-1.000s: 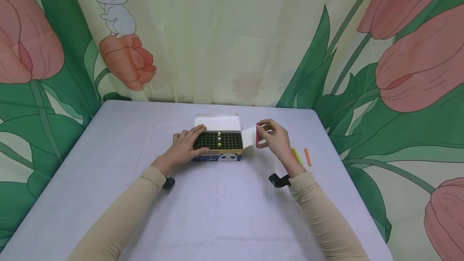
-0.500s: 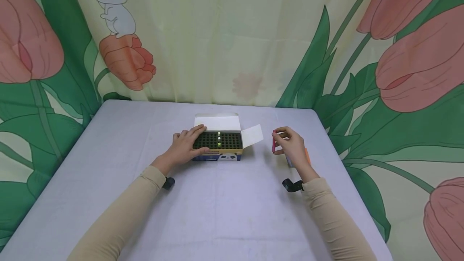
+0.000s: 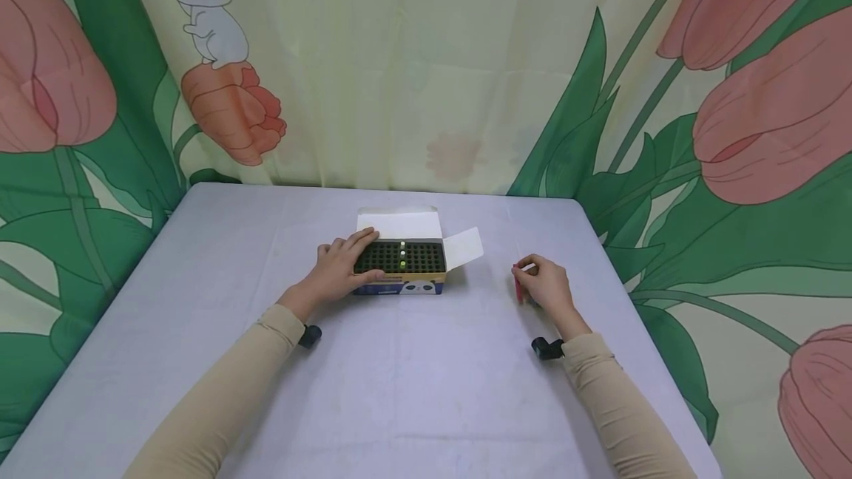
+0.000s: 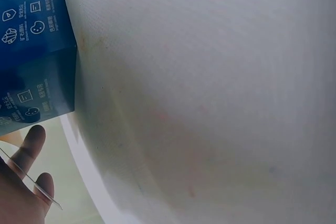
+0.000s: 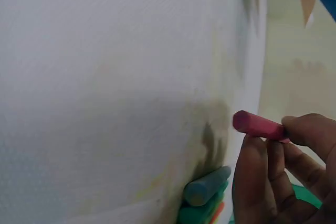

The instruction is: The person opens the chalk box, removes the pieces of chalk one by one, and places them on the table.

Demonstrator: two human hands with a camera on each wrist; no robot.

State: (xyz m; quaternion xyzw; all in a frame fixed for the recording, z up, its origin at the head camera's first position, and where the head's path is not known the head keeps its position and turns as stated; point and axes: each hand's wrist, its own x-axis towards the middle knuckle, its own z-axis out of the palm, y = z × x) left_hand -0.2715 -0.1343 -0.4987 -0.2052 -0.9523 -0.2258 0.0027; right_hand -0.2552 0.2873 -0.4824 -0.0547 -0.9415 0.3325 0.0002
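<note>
My left hand (image 3: 333, 270) rests across the left end of an open chalk box (image 3: 393, 289), thumb along its front edge and fingers toward the back. In the left wrist view the blue side of the chalk box (image 4: 39, 45) shows, with two extended fingers beside it. The dark insert has rows of holes, with several chalk ends standing in a column near the middle. To the box's right, my right hand (image 3: 547, 288) pinches a pinkish-red chalk stick (image 3: 518, 288) between thumb and fingers. The right wrist view shows this chalk stick (image 5: 260, 127) tilted above the table.
Below the right hand, a blue-grey chalk stick (image 5: 205, 187) and a green one (image 5: 197, 213) lie together on the white tablecloth (image 3: 399, 390), an orange bit beside them. The box's white side flap (image 3: 464, 247) sticks out right. A flowered curtain (image 3: 413, 80) hangs behind.
My right hand has moved right and toward me with the red chalk, away from the side flap, and now hides the loose chalk in the head view. The left hand stays on the box.
</note>
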